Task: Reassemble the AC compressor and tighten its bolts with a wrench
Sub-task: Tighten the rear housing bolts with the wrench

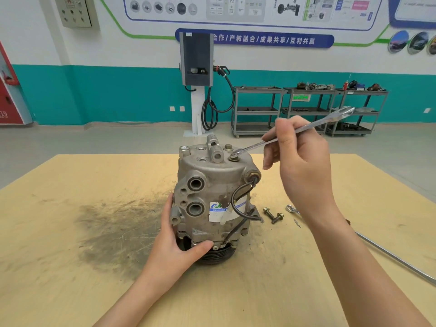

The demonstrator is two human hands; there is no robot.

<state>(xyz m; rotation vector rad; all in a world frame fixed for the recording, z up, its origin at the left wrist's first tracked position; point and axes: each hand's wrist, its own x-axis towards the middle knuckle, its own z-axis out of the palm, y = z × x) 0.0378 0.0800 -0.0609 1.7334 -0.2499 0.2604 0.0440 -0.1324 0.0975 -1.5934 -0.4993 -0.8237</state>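
- The compressor (pixel 212 201) stands upright on its pulley at the middle of the table (pixel 70 232). The left hand (pixel 174 241) wraps its base at 7 o'clock, thumb across the front.
- The right hand (pixel 299 156) pinches the wrench (pixel 295 132) mid-shaft, with the head on a top bolt (pixel 234 157) at 1 o'clock.
- A grip that light and that far in could let the wrench slip off and round the bolt.
- A hard pull could tip the compressor if the left hand loosens.
- Two loose bolts (pixel 273 214) lie at 3 o'clock, near the right forearm, and a sweep could knock them away.
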